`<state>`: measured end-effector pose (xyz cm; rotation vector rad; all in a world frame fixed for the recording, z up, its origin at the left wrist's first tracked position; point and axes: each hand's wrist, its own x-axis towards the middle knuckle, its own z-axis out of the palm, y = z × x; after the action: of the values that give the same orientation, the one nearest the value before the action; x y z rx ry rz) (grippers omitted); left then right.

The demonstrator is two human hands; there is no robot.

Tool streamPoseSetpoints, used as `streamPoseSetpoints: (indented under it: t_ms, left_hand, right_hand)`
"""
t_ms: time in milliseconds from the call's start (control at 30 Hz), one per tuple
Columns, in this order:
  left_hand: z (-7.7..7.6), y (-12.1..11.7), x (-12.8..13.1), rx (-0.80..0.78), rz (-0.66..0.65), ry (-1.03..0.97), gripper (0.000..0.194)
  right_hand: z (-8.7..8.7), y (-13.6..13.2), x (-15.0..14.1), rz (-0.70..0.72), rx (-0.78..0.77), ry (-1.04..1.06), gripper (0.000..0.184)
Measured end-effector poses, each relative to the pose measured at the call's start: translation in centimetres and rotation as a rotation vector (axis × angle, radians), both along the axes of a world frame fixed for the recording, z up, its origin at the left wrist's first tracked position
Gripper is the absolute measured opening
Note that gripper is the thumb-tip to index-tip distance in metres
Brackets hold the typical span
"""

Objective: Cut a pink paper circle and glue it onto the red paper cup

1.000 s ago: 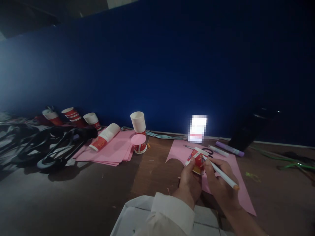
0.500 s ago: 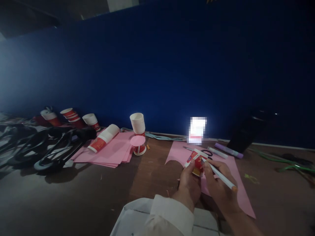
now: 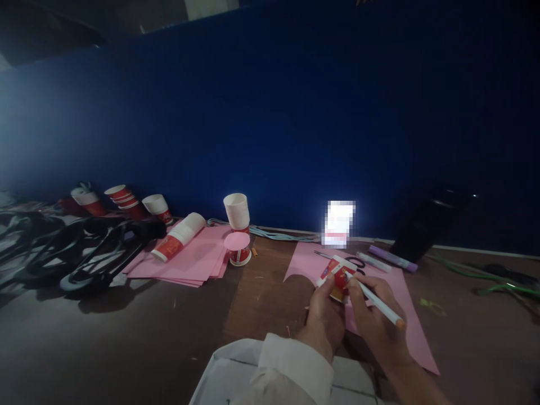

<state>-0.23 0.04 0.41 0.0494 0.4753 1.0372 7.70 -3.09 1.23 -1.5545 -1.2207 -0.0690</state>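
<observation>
My left hand (image 3: 327, 318) is wrapped round a red and white paper cup (image 3: 337, 271), which is tilted. A white marker with an orange end (image 3: 386, 306) is pinched in the fingers of my right hand (image 3: 379, 323). Its tip meets, or nearly meets, the cup's printed side; I cannot tell if it touches. Beneath both hands lies a pink paper sheet (image 3: 415, 337) with a curved piece cut from its left edge. Scissors (image 3: 358, 261) with dark handles rest on that sheet, partly hidden behind the cup.
Purple (image 3: 392, 259) and white markers (image 3: 374, 262) lie behind my right hand, near a bright blurred screen (image 3: 337, 225). Leftward stand a paper cup with a pink disc (image 3: 237, 242) and stacked cups (image 3: 236, 211). More cups (image 3: 179, 236) lie on pink sheets (image 3: 206, 256), beside black cables (image 3: 88, 275).
Almost nothing differs. Both hands keep their hold on the cup and the marker, and the marker's angle has shifted only very slightly.
</observation>
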Motion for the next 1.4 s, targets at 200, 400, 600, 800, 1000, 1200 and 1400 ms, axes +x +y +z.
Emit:
streamPoseSetpoints:
  t_ms: [200, 400, 600, 800, 1000, 1200, 1400]
  left_hand:
    - [0.3, 0.0, 0.0, -0.017, 0.023, -0.026, 0.022]
    - [-0.1, 0.1, 0.0, -0.014, -0.017, -0.013, 0.027]
    - [0.4, -0.1, -0.1, -0.008, -0.019, -0.037, 0.030]
    - [0.8, -0.1, -0.2, -0.058, -0.033, -0.038, 0.034]
    - [0.6, 0.1, -0.1, -0.107, -0.042, -0.013, 0.029]
    - [0.4, 0.1, -0.1, -0.108, -0.053, -0.030, 0.030]
    - [0.6, 0.3, -0.2, -0.157, -0.072, -0.024, 0.031]
  right_hand:
    - [-0.6, 0.1, 0.3, 0.005, -0.014, -0.046, 0.029]
    - [-0.9, -0.1, 0.5, 0.010, -0.019, -0.057, 0.029]
    - [-1.1, 0.1, 0.4, 0.008, -0.028, -0.059, 0.031]
    - [-1.2, 0.1, 0.5, 0.035, -0.020, -0.080, 0.029]
    - [-1.3, -0.1, 0.5, 0.044, -0.051, -0.092, 0.028]
    - [-1.5, -0.1, 0.5, 0.053, -0.022, -0.141, 0.026]
    - [-1.2, -0.3, 0.4, 0.042, -0.074, -0.117, 0.027]
